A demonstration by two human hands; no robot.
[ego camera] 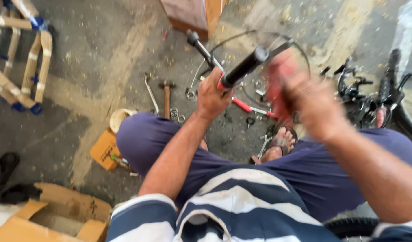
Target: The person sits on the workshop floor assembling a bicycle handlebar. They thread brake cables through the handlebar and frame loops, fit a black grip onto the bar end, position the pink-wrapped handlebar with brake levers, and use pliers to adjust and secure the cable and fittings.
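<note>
The bicycle handlebar (224,67) is up in front of the seated person, its long axis slanting from the far grip (192,36) at upper left across to the black rubber grip (247,66) nearer the right. The left hand (211,96) is wrapped tight around the bar just below that black grip, fingers closed on it where a red collar shows. The right hand (311,105) is badly motion-blurred; it sits to the right of the grip's end and seems to hold something red (277,85), but whether its fingers are closed I cannot tell. So the grip points up and rightward, away from the left hand and toward the right one, with the left hand the one already on the bar.

Thin brake cables (260,36) loop behind the bar. Below it on the concrete floor (103,54) lie a hammer (166,92), a long metal wrench (151,92), small metal rings (177,114), a red-handled tool (248,107) and a spanner (263,144) beside the person's sandalled foot (282,141). An orange box (105,150) sits left of the knee, an open cardboard carton (53,219) at lower left, a cane frame (22,58) at upper left, and a parked bicycle (372,98) at right
</note>
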